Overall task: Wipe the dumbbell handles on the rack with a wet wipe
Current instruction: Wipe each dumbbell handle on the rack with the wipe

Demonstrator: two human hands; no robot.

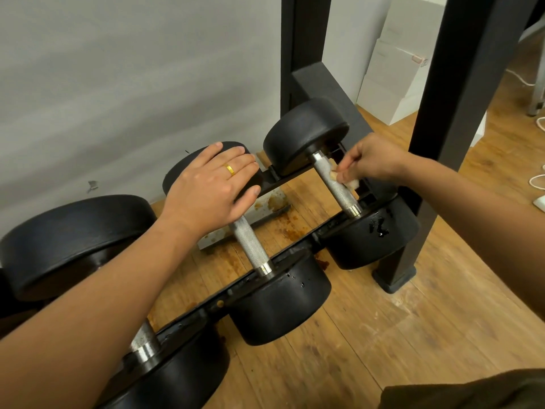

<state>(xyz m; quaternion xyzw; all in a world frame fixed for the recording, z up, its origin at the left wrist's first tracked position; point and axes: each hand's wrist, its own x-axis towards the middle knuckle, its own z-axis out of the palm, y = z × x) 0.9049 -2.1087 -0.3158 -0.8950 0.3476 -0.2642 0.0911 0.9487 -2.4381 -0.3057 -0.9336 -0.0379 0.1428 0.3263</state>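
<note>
Pinching crumpled off-white wet wipe (351,182) to knurled steel handle (339,193) with my right hand (374,160), left hand (212,185) flat on black dumbbell head (177,173).

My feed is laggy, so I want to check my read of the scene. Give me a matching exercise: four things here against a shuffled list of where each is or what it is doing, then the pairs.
Things
1. left hand
2. right hand
3. wet wipe
4. middle dumbbell's handle

Places or states
A. pressed against the right dumbbell's handle
B. knurled steel showing, not being wiped
C. lying flat on the middle dumbbell's far head
D. pinching the wipe

Pairs: 1-C, 2-D, 3-A, 4-B
</note>
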